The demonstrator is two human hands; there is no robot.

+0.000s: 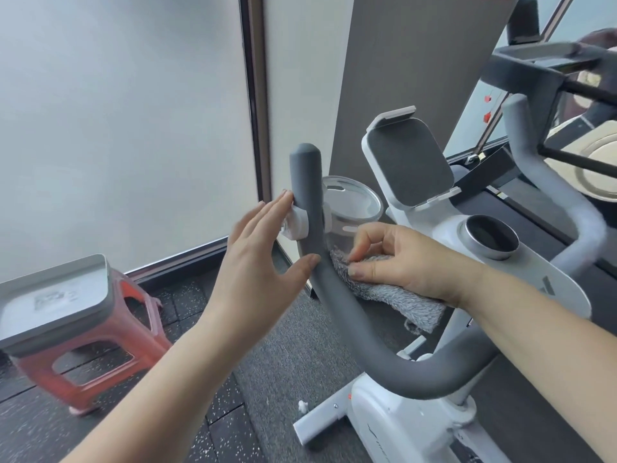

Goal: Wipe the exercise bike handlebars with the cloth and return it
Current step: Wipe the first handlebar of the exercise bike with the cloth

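Speckled gym floor below; right hand (405, 259) fingers pinching grey cloth (397, 300) beside handlebar (337, 295), left hand (263, 248) spread.

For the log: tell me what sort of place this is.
Probably a home gym or small workout room. An exercise bike stands in front, what looks like a treadmill sits behind it, and the floor is dark speckled rubber matting.

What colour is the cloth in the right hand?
Grey, fluffy pile; the cloth shows in the head view, held by the right hand against the dark grey handlebar.
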